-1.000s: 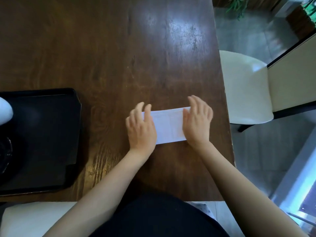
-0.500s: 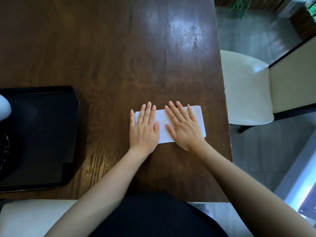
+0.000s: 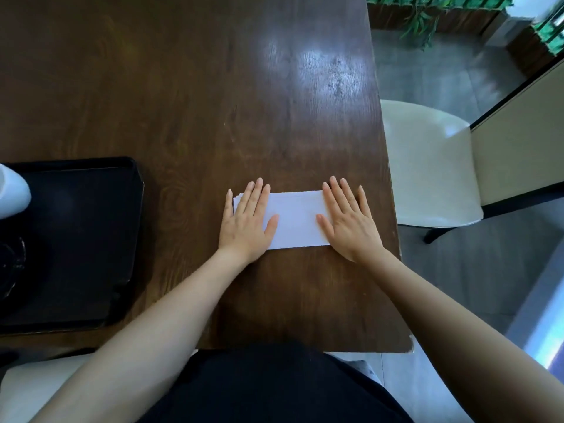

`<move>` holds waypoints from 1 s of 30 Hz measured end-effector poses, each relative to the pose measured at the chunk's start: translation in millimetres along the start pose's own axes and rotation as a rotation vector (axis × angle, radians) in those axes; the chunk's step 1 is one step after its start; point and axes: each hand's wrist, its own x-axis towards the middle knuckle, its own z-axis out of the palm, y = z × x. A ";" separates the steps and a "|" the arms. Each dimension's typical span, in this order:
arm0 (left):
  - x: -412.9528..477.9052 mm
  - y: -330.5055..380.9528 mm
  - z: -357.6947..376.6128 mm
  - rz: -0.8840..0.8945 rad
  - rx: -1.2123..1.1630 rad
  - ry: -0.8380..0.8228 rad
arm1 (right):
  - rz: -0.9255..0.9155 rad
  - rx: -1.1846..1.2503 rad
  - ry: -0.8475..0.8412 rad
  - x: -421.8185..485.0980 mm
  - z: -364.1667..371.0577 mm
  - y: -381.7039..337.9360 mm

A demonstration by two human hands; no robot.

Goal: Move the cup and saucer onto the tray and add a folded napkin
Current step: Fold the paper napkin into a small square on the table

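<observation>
Both hands are now lying further apart than half a second ago, flat at the two ends of the napkin.

On the dark, glossy wood-grain bench [image 3: 189, 96], the left hand [image 3: 247, 221] is pressing palm-down on the left end of the white folded napkin [image 3: 294, 221], its grip open with fingers spread and nothing held; the right hand [image 3: 348, 221] is lying flat on the right end, likewise open. The napkin is a long, smooth rectangle with layered edges showing at its left end. Well to the left, the black rimmed tray [image 3: 134, 227] is sitting on the bench, carrying a white rounded object [image 3: 12, 193] cut off by the frame edge; whether it is the cup cannot be told. A cream padded chair [image 3: 427, 166] is standing just beside the bench's right edge.
</observation>
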 end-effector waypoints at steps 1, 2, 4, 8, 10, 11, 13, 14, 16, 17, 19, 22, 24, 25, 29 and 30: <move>5.6 -4.0 -1.3 0.035 0.011 -0.018 | 0.005 -0.007 -0.008 -2.3 0.8 1.0; 11.5 -8.1 -3.2 0.071 0.033 -0.036 | 0.005 -0.014 -0.018 -6.0 1.3 2.2; 21.6 -15.0 -7.4 0.148 0.098 -0.060 | 0.000 -0.026 -0.035 -16.1 1.8 5.5; 36.8 -27.4 -14.3 0.294 0.163 -0.094 | -0.019 0.002 -0.063 -39.5 -0.4 7.7; 48.7 -33.6 -19.6 0.399 0.262 -0.109 | -0.020 0.013 -0.073 -52.1 0.1 3.1; 56.6 -36.3 -23.2 0.451 0.316 -0.114 | -0.016 0.022 -0.078 -57.8 0.7 0.1; 68.0 -37.8 -30.8 0.511 0.395 -0.113 | -0.001 0.033 -0.088 -67.8 1.5 -7.6; 70.8 -35.9 -33.5 0.522 0.410 -0.090 | 0.009 0.031 -0.088 -73.0 1.7 -11.8; 69.3 -25.4 -37.2 0.493 0.403 0.016 | 0.024 0.014 -0.059 -83.9 2.2 -20.5; 63.5 -17.1 -37.9 0.445 0.374 0.072 | 0.033 0.009 -0.034 -90.2 2.5 -24.9; 41.0 2.9 -36.3 0.353 0.296 0.145 | 0.043 0.008 0.026 -103.4 2.7 -33.4; -18.5 26.8 -23.8 0.325 0.049 0.156 | 0.007 -0.065 0.144 -117.9 5.4 -40.0; -65.1 36.3 -17.4 0.347 -0.191 0.162 | -0.011 -0.098 0.210 -121.6 5.2 -38.0; -84.7 40.8 -13.4 0.359 -0.239 0.167 | -0.024 -0.109 0.237 -121.6 4.2 -35.7; -112.4 52.7 -5.9 0.389 -0.227 0.184 | -0.246 -0.115 0.268 -115.0 0.4 -21.6; -111.5 53.5 -6.3 0.401 -0.213 0.214 | -0.326 -0.118 0.258 -113.1 -0.3 -17.2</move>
